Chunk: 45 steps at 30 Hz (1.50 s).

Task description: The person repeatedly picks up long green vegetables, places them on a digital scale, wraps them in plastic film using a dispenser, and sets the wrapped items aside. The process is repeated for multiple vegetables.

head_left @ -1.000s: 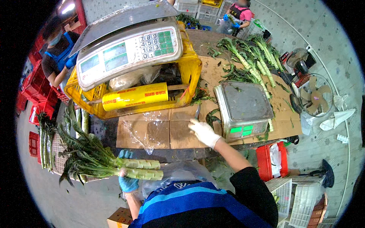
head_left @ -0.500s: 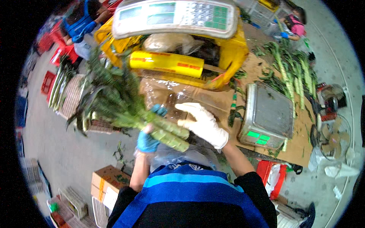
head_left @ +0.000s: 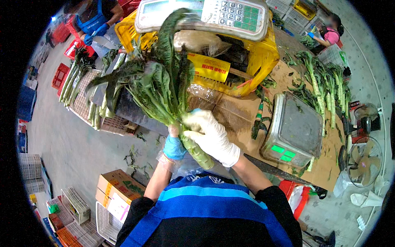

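Cardboard sheets [head_left: 242,119], brown and flattened, cover the work table in front of you, littered with green leaf scraps. A steel platform scale [head_left: 294,129] with lit green digits sits on them to your right, and beyond it more leafy stalks [head_left: 327,88] lie in a row. A yellow crate [head_left: 257,57] stands at the far side with a grey keypad scale [head_left: 205,14] resting on top and a yellow roll [head_left: 210,68] tucked inside. A long dark knife [head_left: 284,175] lies along the near edge of the table. Grey concrete floor spreads to your left, with woven baskets of stalks [head_left: 88,105], red crates [head_left: 61,74], white crates and a cardboard box [head_left: 119,191]. A person in blue gloves [head_left: 94,20] works at the far left, another person in pink [head_left: 329,35] at the far right, and a small fan [head_left: 364,156] stands by the table.

Your bundle of leafy stalks [head_left: 164,94] is upright in front of your chest. Your left hand [head_left: 175,146], in a blue glove, is closed around the lower stems; your right hand [head_left: 210,136], in a white glove, is wrapped over them just beside it, fingers pressed on the pale stalk ends.

Half a second ago the bundle lay tilted to your left with its leaves fanned toward the baskets; now it has swung up so the leaves reach the keypad scale. A second ago your right hand was away at the steel scale, and only the left held the bundle.
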### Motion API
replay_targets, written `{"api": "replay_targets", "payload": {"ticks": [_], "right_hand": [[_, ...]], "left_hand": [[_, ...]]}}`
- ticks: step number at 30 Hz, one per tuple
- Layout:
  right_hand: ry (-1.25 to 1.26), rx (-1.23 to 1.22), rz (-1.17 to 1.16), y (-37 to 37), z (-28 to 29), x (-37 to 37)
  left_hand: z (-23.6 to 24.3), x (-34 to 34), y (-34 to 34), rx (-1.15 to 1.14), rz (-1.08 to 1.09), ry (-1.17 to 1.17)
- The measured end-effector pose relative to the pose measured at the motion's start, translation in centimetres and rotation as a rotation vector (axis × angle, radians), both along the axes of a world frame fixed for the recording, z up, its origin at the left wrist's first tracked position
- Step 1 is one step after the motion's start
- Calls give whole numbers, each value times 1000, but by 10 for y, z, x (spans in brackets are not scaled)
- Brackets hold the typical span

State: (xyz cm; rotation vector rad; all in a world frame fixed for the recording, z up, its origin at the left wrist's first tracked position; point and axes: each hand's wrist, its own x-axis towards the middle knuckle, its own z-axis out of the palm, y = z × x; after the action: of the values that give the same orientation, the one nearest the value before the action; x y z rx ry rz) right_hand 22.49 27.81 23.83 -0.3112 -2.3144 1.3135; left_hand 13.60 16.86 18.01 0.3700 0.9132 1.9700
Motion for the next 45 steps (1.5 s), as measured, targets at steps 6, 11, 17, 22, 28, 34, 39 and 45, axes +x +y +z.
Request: {"api": "replay_targets", "payload": {"ticks": [6,11,17,22,28,34,39,45], "right_hand": [[64,285,68,7,-9,-17],[-84,227,147,-13,-6,13],[-614,357,576,6,16,59],[-197,350,116,-16,28,14],[-518,424,290,1,-14,44],[-854,504,-152,66,7,83],[-450,148,121,8,0,12],[-370,-137,96,-9,-29,1]], "left_hand": [[-14,-3,-8,-55,-19,-140],[28,3,-1,41,-40,-24],[17,-38,-14,56,109,15],[23,-20,-2,20,186,-67],[13,-30,-7,-25,215,-33],[8,-46,-22,28,231,-67],[-1,-7,7,112,140,-188],[-31,-40,-18,-142,49,435]]}}
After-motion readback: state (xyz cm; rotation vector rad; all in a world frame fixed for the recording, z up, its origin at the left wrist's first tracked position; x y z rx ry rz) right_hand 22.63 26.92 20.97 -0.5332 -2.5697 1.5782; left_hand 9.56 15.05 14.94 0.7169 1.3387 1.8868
